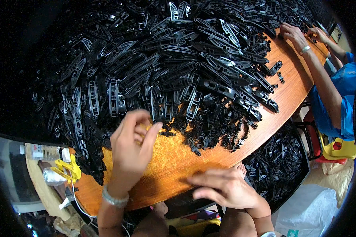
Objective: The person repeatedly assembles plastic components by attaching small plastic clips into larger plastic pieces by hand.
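My left hand (131, 145) is raised over the orange-brown tabletop (162, 160), beside the front of a big heap of black plastic parts (158, 67). Its fingers are curled, with a gap between them and the thumb, and I see nothing in them. Just right of the thumb lies a small black plastic piece (168, 134). My right hand (227, 189) hovers at the table's near edge, somewhat blurred. Its fingers stretch leftward, apart from the thumb, and no object shows in them. Small black clips (213, 130) are piled between the long parts and the near edge.
Below the table's right side stands a black bin (279, 170) full of black parts. Another person's hand (294, 35) works at the far right. A yellow clamp-like object (69, 169) and a clear bottle (45, 152) are at left. A white bag (306, 209) lies lower right.
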The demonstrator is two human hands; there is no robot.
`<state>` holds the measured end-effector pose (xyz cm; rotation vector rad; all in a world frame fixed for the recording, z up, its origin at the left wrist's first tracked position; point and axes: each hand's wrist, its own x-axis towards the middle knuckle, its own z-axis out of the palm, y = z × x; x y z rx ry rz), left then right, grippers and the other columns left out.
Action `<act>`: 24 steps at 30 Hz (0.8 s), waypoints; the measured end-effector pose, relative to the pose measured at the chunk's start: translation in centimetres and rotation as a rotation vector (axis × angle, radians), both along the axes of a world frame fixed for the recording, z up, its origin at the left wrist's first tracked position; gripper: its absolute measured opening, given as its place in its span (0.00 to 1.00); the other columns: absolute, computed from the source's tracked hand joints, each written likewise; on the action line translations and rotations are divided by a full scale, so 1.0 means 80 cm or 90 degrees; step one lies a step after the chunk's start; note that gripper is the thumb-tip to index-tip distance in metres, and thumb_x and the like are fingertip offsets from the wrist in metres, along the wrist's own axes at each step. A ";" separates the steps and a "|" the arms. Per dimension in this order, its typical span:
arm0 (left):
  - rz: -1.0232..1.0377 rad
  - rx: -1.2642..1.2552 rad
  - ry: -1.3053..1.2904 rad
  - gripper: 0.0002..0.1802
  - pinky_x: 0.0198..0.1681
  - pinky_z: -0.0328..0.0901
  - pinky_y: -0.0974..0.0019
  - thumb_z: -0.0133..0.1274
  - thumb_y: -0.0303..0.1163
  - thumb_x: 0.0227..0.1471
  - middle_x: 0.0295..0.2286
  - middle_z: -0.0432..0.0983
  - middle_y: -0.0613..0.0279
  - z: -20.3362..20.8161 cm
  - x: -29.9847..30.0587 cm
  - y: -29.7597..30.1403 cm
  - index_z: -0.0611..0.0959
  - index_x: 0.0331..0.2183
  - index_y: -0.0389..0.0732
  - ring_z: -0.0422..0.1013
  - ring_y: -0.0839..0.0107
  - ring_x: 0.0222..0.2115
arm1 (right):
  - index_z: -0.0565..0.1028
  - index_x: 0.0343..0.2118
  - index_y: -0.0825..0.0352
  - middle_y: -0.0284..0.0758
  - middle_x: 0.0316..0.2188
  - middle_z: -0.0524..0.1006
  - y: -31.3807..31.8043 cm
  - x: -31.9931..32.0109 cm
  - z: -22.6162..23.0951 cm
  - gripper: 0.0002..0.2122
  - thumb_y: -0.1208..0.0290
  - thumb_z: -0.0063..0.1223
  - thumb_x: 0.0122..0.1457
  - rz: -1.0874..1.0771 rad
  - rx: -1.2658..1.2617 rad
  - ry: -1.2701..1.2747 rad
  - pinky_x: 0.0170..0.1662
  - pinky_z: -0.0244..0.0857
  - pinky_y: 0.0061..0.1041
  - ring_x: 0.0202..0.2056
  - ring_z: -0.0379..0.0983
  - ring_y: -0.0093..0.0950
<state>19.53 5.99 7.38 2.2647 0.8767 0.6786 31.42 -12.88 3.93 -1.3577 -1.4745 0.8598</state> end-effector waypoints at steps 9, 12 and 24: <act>-0.002 0.068 0.053 0.17 0.20 0.63 0.65 0.57 0.31 0.48 0.23 0.71 0.56 -0.021 0.020 0.022 0.74 0.40 0.35 0.69 0.66 0.17 | 0.70 0.34 0.72 0.35 0.28 0.65 0.037 -0.022 -0.020 0.14 0.73 0.49 0.43 -0.292 0.098 -0.445 0.24 0.64 0.22 0.29 0.65 0.28; 0.023 0.145 0.002 0.16 0.18 0.61 0.68 0.59 0.33 0.48 0.20 0.70 0.58 -0.038 0.010 0.021 0.75 0.37 0.35 0.66 0.71 0.15 | 0.70 0.35 0.72 0.35 0.28 0.66 0.036 -0.025 -0.015 0.14 0.73 0.49 0.43 -0.267 0.073 -0.421 0.24 0.65 0.22 0.29 0.65 0.29; 0.067 -0.053 0.062 0.20 0.24 0.63 0.73 0.65 0.27 0.38 0.24 0.69 0.62 -0.035 0.000 0.007 0.76 0.34 0.31 0.64 0.77 0.19 | 0.76 0.35 0.72 0.42 0.34 0.74 0.028 -0.010 -0.035 0.11 0.87 0.54 0.47 -0.416 0.167 0.034 0.30 0.70 0.22 0.29 0.74 0.32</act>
